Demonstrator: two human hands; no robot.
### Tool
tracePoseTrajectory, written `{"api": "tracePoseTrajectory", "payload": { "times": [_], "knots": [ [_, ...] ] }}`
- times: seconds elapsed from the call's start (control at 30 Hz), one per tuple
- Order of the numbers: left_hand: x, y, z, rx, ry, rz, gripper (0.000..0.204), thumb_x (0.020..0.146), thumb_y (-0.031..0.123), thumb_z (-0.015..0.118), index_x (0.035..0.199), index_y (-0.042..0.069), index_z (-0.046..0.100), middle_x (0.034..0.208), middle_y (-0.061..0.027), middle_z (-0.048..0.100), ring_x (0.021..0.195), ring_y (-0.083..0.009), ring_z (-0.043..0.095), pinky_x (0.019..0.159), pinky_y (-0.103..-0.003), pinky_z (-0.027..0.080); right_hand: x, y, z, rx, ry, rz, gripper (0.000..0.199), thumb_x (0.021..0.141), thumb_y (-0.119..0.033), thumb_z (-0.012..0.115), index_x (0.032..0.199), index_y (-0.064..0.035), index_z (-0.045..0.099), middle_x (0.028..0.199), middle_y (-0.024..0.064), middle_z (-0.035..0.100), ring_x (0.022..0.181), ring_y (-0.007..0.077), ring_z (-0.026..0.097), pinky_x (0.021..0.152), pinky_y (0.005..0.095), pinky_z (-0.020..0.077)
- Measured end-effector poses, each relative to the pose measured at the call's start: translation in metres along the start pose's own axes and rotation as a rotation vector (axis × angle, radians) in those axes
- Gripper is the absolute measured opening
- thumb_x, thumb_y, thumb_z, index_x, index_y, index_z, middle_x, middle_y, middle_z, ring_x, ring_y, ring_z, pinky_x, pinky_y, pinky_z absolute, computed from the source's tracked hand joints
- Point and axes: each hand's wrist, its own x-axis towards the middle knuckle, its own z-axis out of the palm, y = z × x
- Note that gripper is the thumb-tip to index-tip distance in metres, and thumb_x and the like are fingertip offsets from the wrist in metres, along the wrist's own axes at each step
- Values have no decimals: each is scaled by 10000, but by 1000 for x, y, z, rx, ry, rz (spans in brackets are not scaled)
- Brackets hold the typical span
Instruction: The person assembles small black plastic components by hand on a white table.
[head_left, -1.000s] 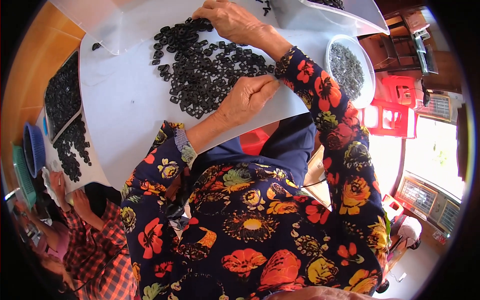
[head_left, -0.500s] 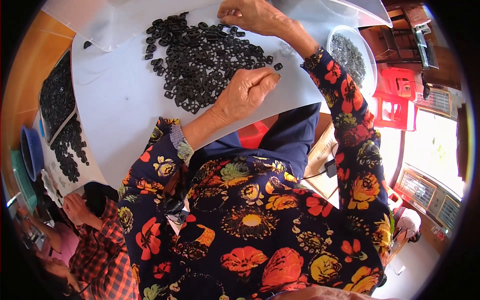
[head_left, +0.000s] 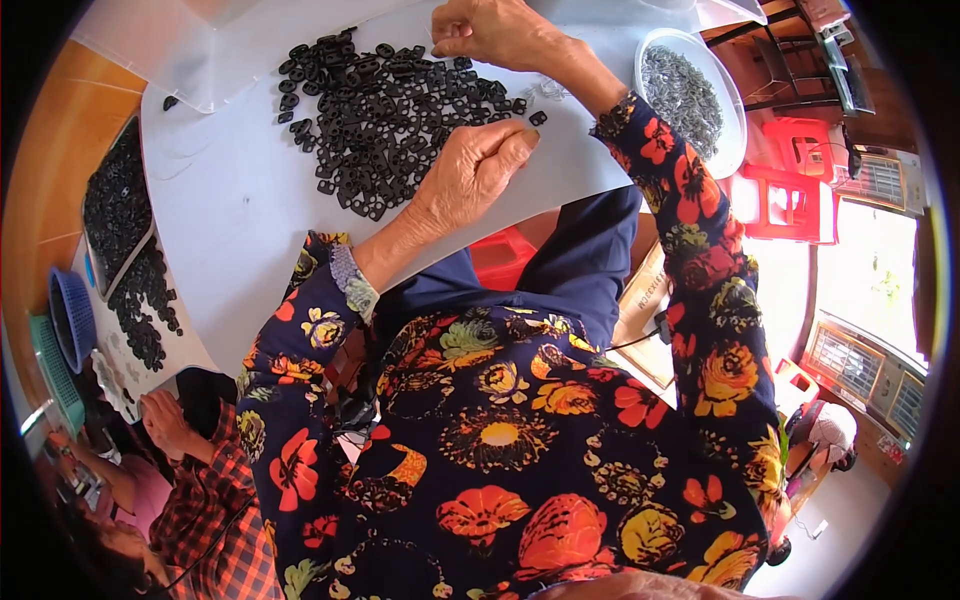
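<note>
Black plastic pieces lie heaped between two hands on a white counter.

Small, flat, black plastic loop-shaped pieces (head_left: 385,110) spread across the white counter (head_left: 230,230). They lie just beyond and to the left of the left hand (head_left: 470,175), whose fingers curl closed at the heap's near edge; whether they hold a piece cannot be told. The right hand (head_left: 495,30), fingers pinched together, rests at the far edge, equally close.
</note>
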Motion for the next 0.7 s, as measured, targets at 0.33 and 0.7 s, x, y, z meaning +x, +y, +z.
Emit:
{"api": "tracePoseTrajectory", "payload": {
  "times": [0.33, 0.7],
  "knots": [
    [-1, 2, -1, -6, -1, -19, 383, 952, 296, 479, 712, -2, 512, 566, 1, 421, 547, -90, 402, 524, -257, 353, 16, -9, 17, -195, -232, 79, 111, 747, -97, 608, 848, -82, 651, 802, 92, 660, 777, 288, 625, 711, 383, 488],
    [-3, -8, -5, -241, 156, -32, 248, 941, 244, 520, 818, 33, 562, 669, -6, 560, 637, -80, 516, 629, -226, 425, -22, -31, -16, 232, -14, 309, 154, 774, -170, 641, 850, -50, 701, 722, 111, 671, 640, 197, 634, 630, 325, 502]
  ]
}}
